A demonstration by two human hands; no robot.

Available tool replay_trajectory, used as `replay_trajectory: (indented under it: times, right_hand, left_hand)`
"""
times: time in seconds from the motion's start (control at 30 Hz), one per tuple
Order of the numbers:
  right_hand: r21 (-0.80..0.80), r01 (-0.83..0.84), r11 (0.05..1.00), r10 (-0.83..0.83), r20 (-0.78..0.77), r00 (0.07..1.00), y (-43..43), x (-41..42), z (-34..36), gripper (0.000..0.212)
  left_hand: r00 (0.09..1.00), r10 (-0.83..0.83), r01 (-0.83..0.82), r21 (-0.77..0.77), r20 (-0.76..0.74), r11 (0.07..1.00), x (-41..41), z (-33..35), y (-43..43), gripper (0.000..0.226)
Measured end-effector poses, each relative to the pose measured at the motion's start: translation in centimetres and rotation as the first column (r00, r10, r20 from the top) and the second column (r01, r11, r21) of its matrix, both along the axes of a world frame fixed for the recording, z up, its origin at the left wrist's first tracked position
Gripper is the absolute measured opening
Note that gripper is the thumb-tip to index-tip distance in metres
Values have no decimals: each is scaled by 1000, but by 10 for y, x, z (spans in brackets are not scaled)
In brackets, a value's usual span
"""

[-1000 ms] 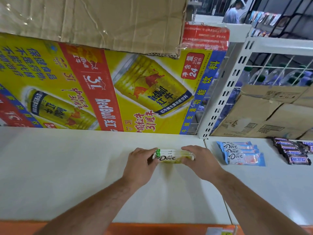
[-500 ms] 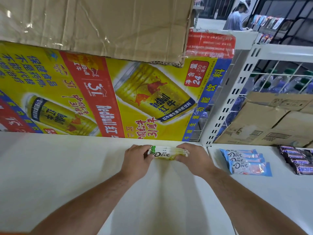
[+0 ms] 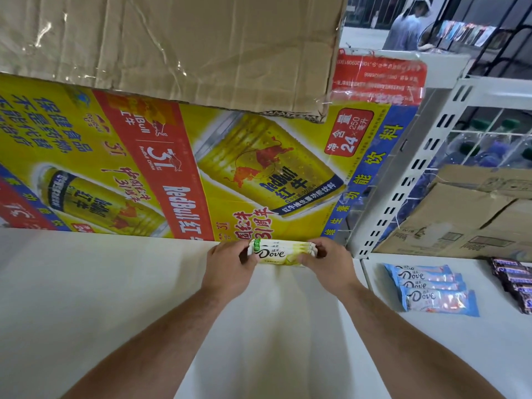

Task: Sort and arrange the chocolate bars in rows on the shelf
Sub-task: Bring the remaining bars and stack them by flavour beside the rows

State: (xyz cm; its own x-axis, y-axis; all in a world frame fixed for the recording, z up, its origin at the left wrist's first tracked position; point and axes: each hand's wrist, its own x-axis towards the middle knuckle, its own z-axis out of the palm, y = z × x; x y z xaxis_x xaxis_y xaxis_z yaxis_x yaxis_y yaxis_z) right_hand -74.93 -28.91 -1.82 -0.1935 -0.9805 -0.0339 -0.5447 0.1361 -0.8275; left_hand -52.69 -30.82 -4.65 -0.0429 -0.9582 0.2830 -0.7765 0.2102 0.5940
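At the back of the shelf: a small stack of white Dove bars [image 3: 277,253] is lying flat on the white shelf board [image 3: 86,298], sitting just in front of the Red Bull carton [image 3: 172,168] and between the two hands.
Left hand [image 3: 230,269]: is gripping the stack's left end, with fingers curling round it and the thumb pressing at the near side.
Right hand [image 3: 328,266]: is gripping the stack's right end the same way, fingers closing round the wrapper ends.
Forearms: are reaching in bare from the near edge, angling toward each other.
Red Bull carton: is standing along the back of the board, showing yellow cans and a red band.
Brown cardboard [image 3: 172,38]: is hanging over the top of the carton.
Blue Dove bars [image 3: 431,289]: are lying overlapped on the neighbouring board [image 3: 460,355] to the right, well apart from the hands.
Dark-wrapped bars [image 3: 515,283]: are lying near the blue ones, running off the right edge.
Slotted white post [image 3: 403,180]: is rising between the two boards.
Cardboard boxes [image 3: 460,220]: are sitting behind the right board, with bottles [image 3: 489,145] showing blurred behind a wire grid above them.
Far background: a person [image 3: 406,27] is standing by a rack.
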Motion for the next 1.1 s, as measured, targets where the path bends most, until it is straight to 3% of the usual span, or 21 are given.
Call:
replay_trajectory:
  times: [0.63, 0.73, 0.83, 0.93, 1.0, 1.1]
  right_hand:
    - [-47, 86, 995, -85, 11, 996, 5, 10, -6, 22]
    - [-29, 113, 993, -111, 64, 992, 8, 9, -4, 31]
    - [2, 160, 987, -159, 129, 979, 17, 8, -3, 42]
    - [30, 209, 977, -210, 13, 978, 38, 3, -1, 53]
    - [26, 178, 984, -174, -94, 980, 56, -4, 1, 47]
    - [80, 34, 996, -7, -310, 951, 80, -19, 0, 36]
  left_hand:
    - [997, 32, -32, 1, 77, 999, 2, -6, -2, 17]
    - [999, 40, -40, 18, 36, 999, 0, -3, -1, 15]
    - [993, 54, -46, 70, -108, 996, 0, -5, 1, 28]
    - [969, 78, -75, 23, -233, 997, 1, -6, 4, 44]
    - [994, 39, -55, -156, -101, 986, -1, -5, 10, 43]
    - [979, -110, 163, -340, 169, 926, -20, -9, 25, 38]
